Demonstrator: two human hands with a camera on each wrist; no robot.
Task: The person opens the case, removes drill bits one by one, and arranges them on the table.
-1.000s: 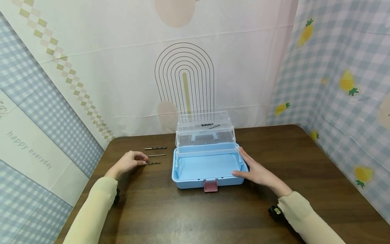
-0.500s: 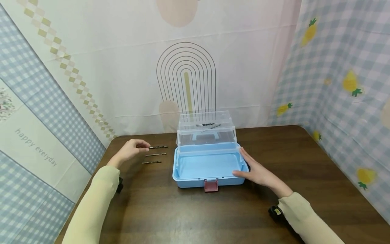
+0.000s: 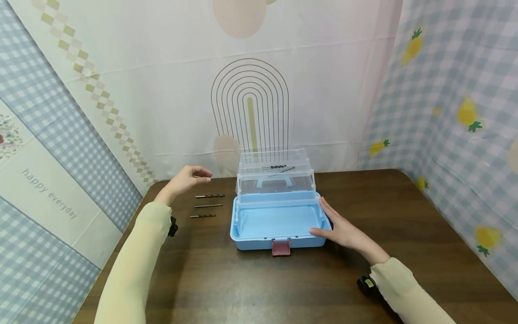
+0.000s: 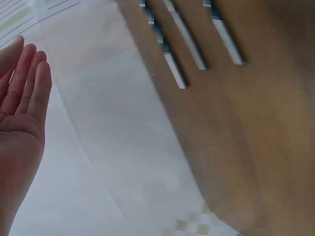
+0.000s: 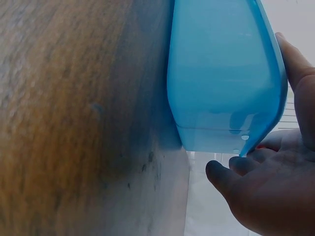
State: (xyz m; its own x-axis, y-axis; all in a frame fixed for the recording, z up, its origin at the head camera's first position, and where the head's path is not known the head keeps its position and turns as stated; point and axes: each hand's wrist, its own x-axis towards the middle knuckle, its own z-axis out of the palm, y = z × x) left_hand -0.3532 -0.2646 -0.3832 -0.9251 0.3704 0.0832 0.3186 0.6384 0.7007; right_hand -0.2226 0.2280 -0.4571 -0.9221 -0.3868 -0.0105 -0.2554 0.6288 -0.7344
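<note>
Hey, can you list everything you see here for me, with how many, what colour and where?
Box: one, light blue, open on the table
Clear upper section: one, transparent, raised at the box's back
Loose drill bits: three, dark and silvery, on the table left of the box
Tray bits: at least two, dark and grey, in the clear upper section
Latch: one, dull red, box front
Table: one, dark brown, underneath
White cloth: one, patterned, behind
Checked cloth: two stretches, blue and white, both sides
Sleeves: two, pale yellow, on the arms
Left hand: one, bare, raised, back left
Right hand: one, bare, at the box's right end
</note>
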